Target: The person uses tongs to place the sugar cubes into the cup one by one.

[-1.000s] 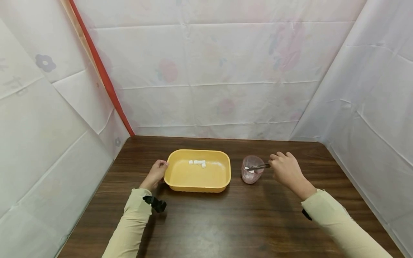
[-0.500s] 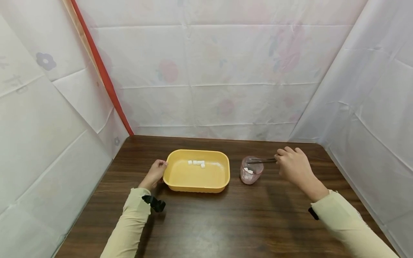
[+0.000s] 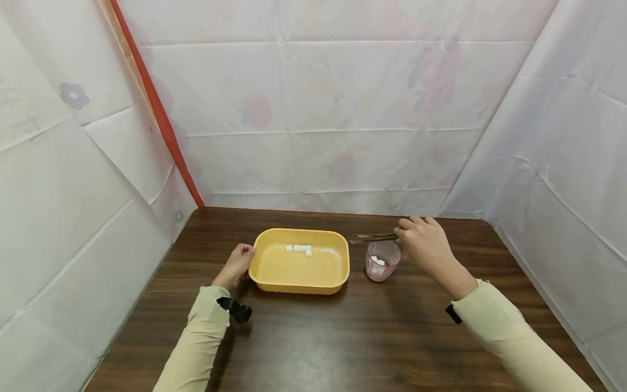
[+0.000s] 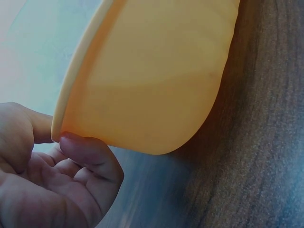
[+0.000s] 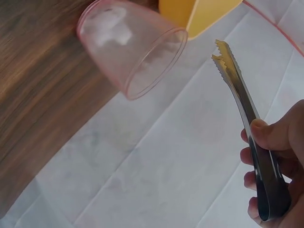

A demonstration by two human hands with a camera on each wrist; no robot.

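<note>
My left hand (image 3: 236, 265) pinches the left rim of a yellow plastic basin (image 3: 289, 269); thumb and finger meet at its edge in the left wrist view. Several small white cubes (image 3: 290, 248) lie in the basin towards its back. Metal tongs (image 5: 268, 183) with toothed tips are gripped in my right hand (image 3: 425, 247). Nothing shows between the tips. They point left, above and behind a clear pink cup (image 3: 383, 262), near the basin's right side. More white cubes (image 3: 376, 260) sit inside the cup, which stands upright.
Basin and cup stand on a dark wooden table (image 3: 313, 332), with a gap between them. White patterned sheets (image 3: 313, 109) hang behind and at both sides. A red strip (image 3: 157, 109) runs down the back left corner.
The tongs' tips have come up out of the cup and moved left past its rim, towards the basin, with my right hand. My left hand stays at the basin's rim.
</note>
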